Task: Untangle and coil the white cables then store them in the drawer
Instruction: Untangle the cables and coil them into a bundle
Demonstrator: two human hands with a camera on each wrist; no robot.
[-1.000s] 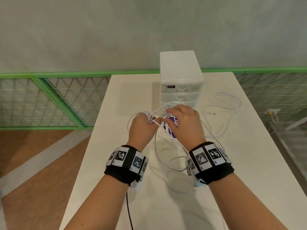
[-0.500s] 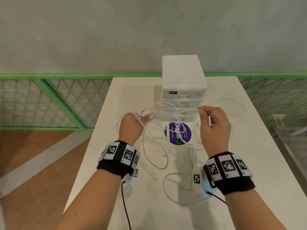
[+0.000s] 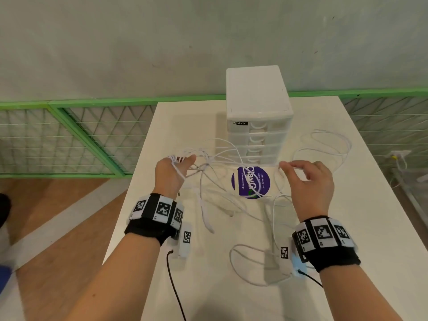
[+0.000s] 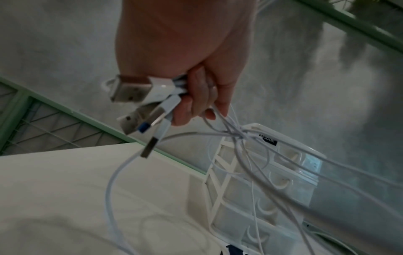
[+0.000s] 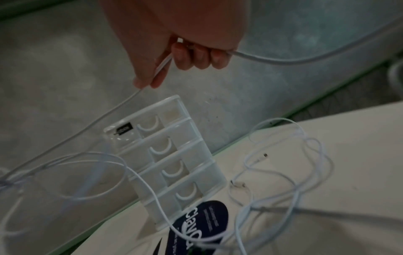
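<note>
We hold our left hand point(image 3: 172, 173) above the white table point(image 3: 361, 205) at about 9 o'clock from the purple round sticker point(image 3: 250, 181), fingers curled tight round a bunch of white USB cables point(image 3: 222, 158). In the left wrist view, 3 metal USB plugs point(image 4: 133, 89) stick out past the curled fingers point(image 4: 196, 96), and the strands cross in a knot point(image 4: 238, 133) just beyond them. Our right hand point(image 3: 310, 184) is raised at about 3 o'clock from the sticker, thumb and forefinger pinching 1 strand that runs taut to the knot; the other fingers are curled loosely, and the same strand passes out under them. More loops lie slack on the table at 6 o'clock and at 2 o'clock from the sticker. The white 4-drawer cabinet point(image 3: 258, 117) stands at 12 o'clock, all drawers closed.
</note>
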